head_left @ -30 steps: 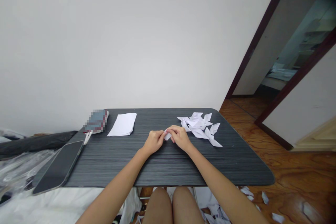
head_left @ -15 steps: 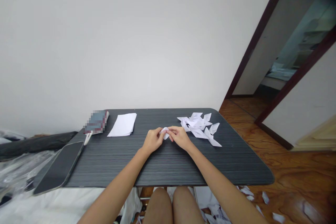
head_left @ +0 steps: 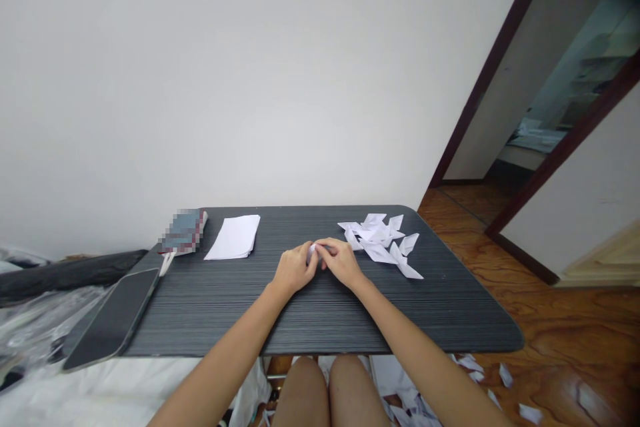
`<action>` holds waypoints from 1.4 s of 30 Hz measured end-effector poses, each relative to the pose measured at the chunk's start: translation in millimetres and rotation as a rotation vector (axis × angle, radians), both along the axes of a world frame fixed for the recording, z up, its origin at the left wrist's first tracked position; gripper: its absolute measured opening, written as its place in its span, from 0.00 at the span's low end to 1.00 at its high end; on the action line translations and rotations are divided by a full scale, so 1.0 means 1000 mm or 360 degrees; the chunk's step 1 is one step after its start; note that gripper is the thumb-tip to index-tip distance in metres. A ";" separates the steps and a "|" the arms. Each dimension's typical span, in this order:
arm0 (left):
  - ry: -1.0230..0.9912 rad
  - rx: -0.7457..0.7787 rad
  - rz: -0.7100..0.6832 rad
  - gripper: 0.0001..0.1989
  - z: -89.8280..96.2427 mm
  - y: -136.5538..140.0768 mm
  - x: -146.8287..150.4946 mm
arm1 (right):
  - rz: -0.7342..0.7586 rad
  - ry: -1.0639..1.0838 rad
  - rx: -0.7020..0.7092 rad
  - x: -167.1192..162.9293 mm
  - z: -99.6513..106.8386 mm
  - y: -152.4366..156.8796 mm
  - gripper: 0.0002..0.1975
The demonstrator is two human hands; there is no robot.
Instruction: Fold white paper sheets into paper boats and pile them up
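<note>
Between my fingertips is a small piece of folded white paper [head_left: 313, 250], mostly covered by my hands. My left hand [head_left: 294, 265] pinches it from the left, fingers closed. From the right, my right hand [head_left: 339, 259] grips the same paper with thumb and fingers together. Both hands are just above the middle of the dark table [head_left: 320, 320], nearly touching each other. Close by on the right lies a heap of folded paper pieces [head_left: 377, 237] with pointed ends. A stack of white paper sheets [head_left: 233, 237] rests to the left of my hands.
A blurred-out book-like item [head_left: 184, 232] sits at the table's back left corner. A dark tablet [head_left: 116, 317] lies at the left edge, with a white object [head_left: 168, 263] beside it. Paper pieces [head_left: 470, 365] are scattered on the wooden floor. A white wall [head_left: 310, 80] stands behind.
My fingers have closed further over the folded paper, so less of it shows. My left fingers have shifted slightly right. The heap and the stack stay where they were.
</note>
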State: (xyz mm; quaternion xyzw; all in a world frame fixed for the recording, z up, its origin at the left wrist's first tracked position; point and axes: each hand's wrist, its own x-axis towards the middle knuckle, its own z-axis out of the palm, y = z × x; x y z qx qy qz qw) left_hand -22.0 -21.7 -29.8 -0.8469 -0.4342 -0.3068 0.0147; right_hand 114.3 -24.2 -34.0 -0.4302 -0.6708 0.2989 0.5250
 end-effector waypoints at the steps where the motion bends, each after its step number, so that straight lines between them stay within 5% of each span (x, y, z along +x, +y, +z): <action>1: 0.0001 -0.0013 0.0008 0.13 0.000 0.000 0.000 | 0.0025 0.0033 -0.0024 0.000 -0.001 0.001 0.11; 10: -0.0098 -0.0165 -0.0025 0.12 0.003 0.001 -0.001 | 0.0181 0.0311 -0.0302 0.001 0.001 0.003 0.16; 24: -0.0399 -0.0452 -0.0189 0.13 0.010 -0.002 -0.003 | 0.0565 0.0439 -0.0383 0.008 0.008 0.002 0.13; 35: -0.0705 -0.0605 -0.0228 0.14 0.010 0.001 -0.003 | 0.0587 0.0410 -0.0303 0.009 0.008 0.005 0.12; 42: -0.0590 -0.0489 -0.0223 0.12 0.016 0.001 -0.005 | 0.0518 -0.0046 -0.0043 0.015 0.015 -0.005 0.06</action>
